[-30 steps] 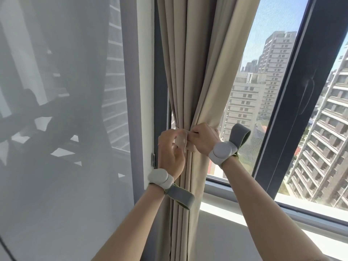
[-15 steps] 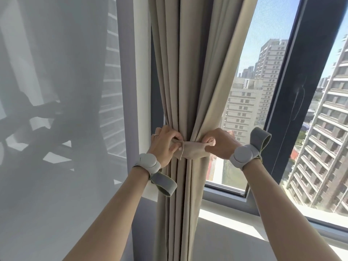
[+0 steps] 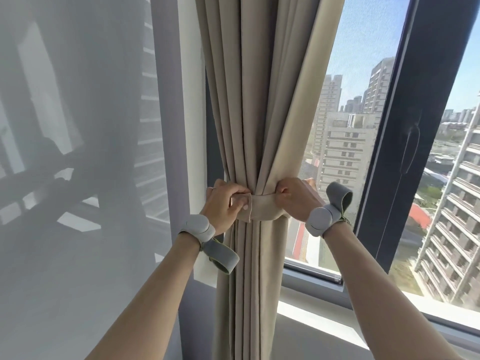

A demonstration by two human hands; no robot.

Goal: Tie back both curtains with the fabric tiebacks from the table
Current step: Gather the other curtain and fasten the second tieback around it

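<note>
A beige curtain [image 3: 249, 100] hangs gathered into folds in front of the window, pinched in at mid height by a beige fabric tieback [image 3: 262, 207] wrapped around it. My left hand [image 3: 224, 205] grips the tieback's left end, where the band overlaps itself, fingers curled over the top edge. My right hand [image 3: 296, 197] grips the band at the curtain's right side with curled fingers. Both wrists carry grey bands. The back of the tieback is hidden behind the curtain.
A white wall [image 3: 78, 178] with window shadows fills the left. A dark window frame [image 3: 405, 126] and a pale sill [image 3: 324, 320] lie to the right, with tall buildings outside the glass.
My hands have moved apart from the front of the curtain to its two sides, and the tieback now lies flat and taut across the gathered folds.
</note>
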